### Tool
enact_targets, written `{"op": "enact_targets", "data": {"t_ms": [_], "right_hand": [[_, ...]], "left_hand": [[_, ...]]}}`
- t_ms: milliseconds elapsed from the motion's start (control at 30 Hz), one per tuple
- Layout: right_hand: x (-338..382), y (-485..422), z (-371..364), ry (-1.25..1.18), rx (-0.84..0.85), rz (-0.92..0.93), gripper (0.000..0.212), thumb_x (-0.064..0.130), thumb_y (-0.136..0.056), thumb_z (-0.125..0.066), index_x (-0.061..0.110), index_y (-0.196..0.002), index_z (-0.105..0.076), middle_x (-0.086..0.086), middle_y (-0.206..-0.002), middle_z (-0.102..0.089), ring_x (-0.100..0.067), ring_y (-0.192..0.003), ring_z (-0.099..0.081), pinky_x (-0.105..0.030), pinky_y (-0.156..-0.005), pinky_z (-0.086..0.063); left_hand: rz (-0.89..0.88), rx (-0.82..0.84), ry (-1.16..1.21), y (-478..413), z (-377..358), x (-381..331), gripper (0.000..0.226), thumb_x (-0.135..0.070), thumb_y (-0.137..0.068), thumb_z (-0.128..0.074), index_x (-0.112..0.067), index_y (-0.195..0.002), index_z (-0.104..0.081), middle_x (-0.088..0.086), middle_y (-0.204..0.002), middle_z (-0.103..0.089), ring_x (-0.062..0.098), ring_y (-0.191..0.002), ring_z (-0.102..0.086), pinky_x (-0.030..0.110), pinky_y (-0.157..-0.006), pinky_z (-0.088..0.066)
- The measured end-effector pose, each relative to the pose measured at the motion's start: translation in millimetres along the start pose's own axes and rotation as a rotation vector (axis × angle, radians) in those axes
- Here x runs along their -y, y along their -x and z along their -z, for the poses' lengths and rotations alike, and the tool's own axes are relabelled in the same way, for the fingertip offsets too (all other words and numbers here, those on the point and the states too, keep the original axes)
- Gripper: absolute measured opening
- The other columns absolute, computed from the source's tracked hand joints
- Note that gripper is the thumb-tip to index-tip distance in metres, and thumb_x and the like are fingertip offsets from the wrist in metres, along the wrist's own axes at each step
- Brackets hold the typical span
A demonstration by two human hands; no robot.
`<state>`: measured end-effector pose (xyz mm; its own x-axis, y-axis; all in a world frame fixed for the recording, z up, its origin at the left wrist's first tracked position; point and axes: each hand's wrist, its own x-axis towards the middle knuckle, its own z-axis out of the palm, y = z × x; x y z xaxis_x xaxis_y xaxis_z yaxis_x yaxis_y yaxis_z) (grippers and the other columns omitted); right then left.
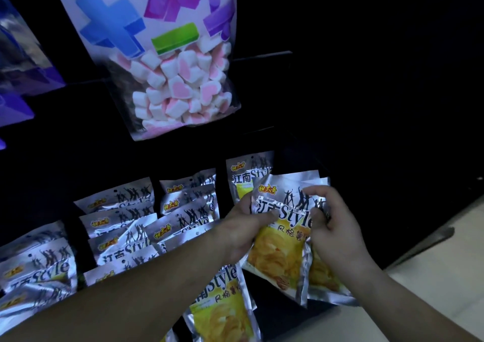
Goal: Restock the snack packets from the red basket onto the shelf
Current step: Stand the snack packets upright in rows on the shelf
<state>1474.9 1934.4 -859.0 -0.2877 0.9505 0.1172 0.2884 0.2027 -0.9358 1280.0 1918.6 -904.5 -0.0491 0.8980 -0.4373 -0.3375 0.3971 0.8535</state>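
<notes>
I hold a silver snack packet (pixel 284 233) with a yellow chips picture in front of the dark shelf (pixel 288 142). My left hand (pixel 245 230) grips its left edge, thumb across the front. My right hand (pixel 332 223) pinches its upper right side, where a second packet (pixel 323 278) shows behind the first. Another packet of the same kind (pixel 222 305) hangs below my left forearm. Several matching silver packets (pixel 125 221) hang in rows to the left, and one (pixel 247 174) hangs just behind the held one. The red basket is out of view.
A large bag of pink-and-white heart marshmallows (pixel 170 61) hangs above the rows. Purple bags (pixel 23 79) hang at the far left. Thin metal pegs (pixel 264 56) stick out of the dark back panel. Pale floor (pixel 432 271) lies at the lower right.
</notes>
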Motion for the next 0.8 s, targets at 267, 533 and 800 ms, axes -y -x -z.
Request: {"op": "enact_targets", "data": {"t_ms": [267, 533, 800], "right_hand": [[-9.4, 4.6, 3.8, 0.345, -0.001, 0.143, 0.060, 0.029, -0.094, -0.068, 0.050, -0.144, -0.042, 0.017, -0.145, -0.028, 0.018, -0.119, -0.042, -0.004, -0.087, -0.041], [-51.6, 45.7, -34.9, 0.608, 0.195, -0.257, 0.112, 0.064, -0.069, -0.079, 0.071, -0.143, 0.005, 0.012, -0.161, 0.027, -0.027, -0.154, 0.003, -0.054, -0.109, -0.042], [-79.9, 45.8, -40.7, 0.755, 0.264, -0.194, 0.113, 0.019, -0.090, -0.069, 0.073, -0.138, 0.019, 0.006, -0.162, 0.033, -0.028, -0.156, -0.001, -0.035, -0.085, -0.056]], "left_hand": [[-0.125, -0.279, -0.006, -3.4, -12.6, 0.7, 0.021, -0.016, -0.089, -0.078, -0.028, -0.105, -0.071, 0.012, -0.111, -0.075, 0.035, -0.099, -0.070, 0.047, -0.077, -0.054], [-0.053, -0.390, -0.100, -6.6, -20.7, 32.9, 0.041, -0.055, -0.067, -0.081, -0.035, -0.100, -0.067, 0.006, -0.108, -0.075, 0.036, -0.096, -0.072, 0.063, -0.081, -0.060], [-0.172, -0.366, -0.238, -2.7, -7.3, 6.5, 0.021, 0.008, -0.091, -0.067, -0.009, -0.103, -0.063, 0.009, -0.096, -0.066, 0.018, -0.083, -0.065, 0.017, -0.067, -0.054]]}}
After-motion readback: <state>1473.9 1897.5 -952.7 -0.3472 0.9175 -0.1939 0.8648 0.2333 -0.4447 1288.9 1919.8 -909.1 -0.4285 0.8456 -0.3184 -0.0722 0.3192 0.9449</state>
